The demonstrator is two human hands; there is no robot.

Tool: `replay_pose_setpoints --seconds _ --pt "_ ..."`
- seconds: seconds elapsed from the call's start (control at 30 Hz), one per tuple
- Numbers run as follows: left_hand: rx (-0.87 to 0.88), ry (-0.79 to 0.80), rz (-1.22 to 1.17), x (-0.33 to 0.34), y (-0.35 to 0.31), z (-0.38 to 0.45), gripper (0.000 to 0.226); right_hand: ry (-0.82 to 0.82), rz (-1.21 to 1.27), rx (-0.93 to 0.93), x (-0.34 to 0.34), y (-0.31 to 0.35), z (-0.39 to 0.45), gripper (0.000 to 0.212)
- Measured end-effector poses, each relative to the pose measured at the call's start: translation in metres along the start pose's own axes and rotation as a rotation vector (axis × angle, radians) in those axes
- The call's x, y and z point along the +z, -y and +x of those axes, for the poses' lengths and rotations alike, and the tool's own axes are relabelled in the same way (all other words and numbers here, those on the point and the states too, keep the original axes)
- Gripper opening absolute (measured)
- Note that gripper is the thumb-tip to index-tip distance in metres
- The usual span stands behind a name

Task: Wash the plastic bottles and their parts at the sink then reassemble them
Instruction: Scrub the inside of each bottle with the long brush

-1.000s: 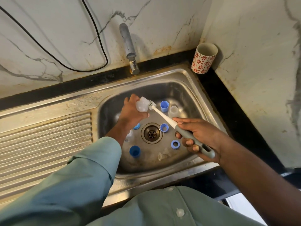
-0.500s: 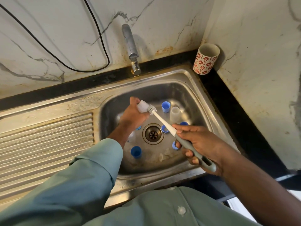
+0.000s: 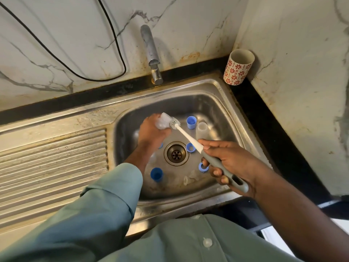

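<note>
My left hand (image 3: 151, 132) grips a small clear plastic bottle (image 3: 163, 121) over the steel sink basin (image 3: 222, 110). My right hand (image 3: 229, 161) holds a grey-handled bottle brush (image 3: 188, 138); its white bristle head touches the bottle's mouth. In the basin lie blue caps (image 3: 191, 122), (image 3: 156, 174), blue rings (image 3: 190, 147), (image 3: 203, 167) and a clear bottle standing upright (image 3: 202, 129). Another blue part (image 3: 160, 145) is partly hidden under my left wrist.
The tap (image 3: 152, 53) stands behind the basin with no water running. A red-flowered cup (image 3: 238, 67) sits in the back right corner. The ribbed drainboard (image 3: 52, 167) lies to the left. A black cable (image 3: 75, 53) hangs on the wall. The drain (image 3: 176, 153) is in the basin's middle.
The bottle and brush have stayed together while both hands shifted slightly; the brush head now sits against the bottle's mouth.
</note>
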State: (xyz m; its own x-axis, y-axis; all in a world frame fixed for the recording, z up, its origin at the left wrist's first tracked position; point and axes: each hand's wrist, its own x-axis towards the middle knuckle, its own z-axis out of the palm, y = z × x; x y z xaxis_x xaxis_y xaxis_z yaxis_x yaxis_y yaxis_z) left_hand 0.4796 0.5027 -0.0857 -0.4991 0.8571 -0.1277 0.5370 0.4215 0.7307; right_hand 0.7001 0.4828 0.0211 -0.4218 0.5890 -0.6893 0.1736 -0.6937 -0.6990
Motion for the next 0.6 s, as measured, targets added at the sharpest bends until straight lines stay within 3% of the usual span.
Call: replay_pose_setpoints --seconds 0.1,0.17,0.27,0.37,0.47,0.6 --pt "0.053 0.137 -0.006 0.002 -0.008 -0.009 0.03 -0.05 -0.032 0.002 0.008 -0.005 0.004 0.033" --pt "0.013 0.146 -0.032 0.002 -0.009 -0.008 0.024 -0.042 -0.07 -0.01 0.008 -0.006 0.003 0.034" --pt "-0.078 0.099 -0.158 -0.001 0.004 0.0 0.038 -0.011 -0.096 -0.02 0.005 -0.006 0.0 0.034" --pt "-0.013 0.223 -0.103 -0.001 0.006 -0.005 0.05 -0.027 -0.047 -0.011 0.006 -0.006 0.0 0.034" --pt "-0.052 0.25 -0.162 -0.006 0.007 0.001 0.063 0.006 -0.049 -0.011 0.002 -0.007 -0.006 0.033" --pt "-0.238 0.481 -0.307 -0.014 0.004 0.006 0.06 0.012 -0.037 0.016 0.004 -0.007 -0.004 0.031"
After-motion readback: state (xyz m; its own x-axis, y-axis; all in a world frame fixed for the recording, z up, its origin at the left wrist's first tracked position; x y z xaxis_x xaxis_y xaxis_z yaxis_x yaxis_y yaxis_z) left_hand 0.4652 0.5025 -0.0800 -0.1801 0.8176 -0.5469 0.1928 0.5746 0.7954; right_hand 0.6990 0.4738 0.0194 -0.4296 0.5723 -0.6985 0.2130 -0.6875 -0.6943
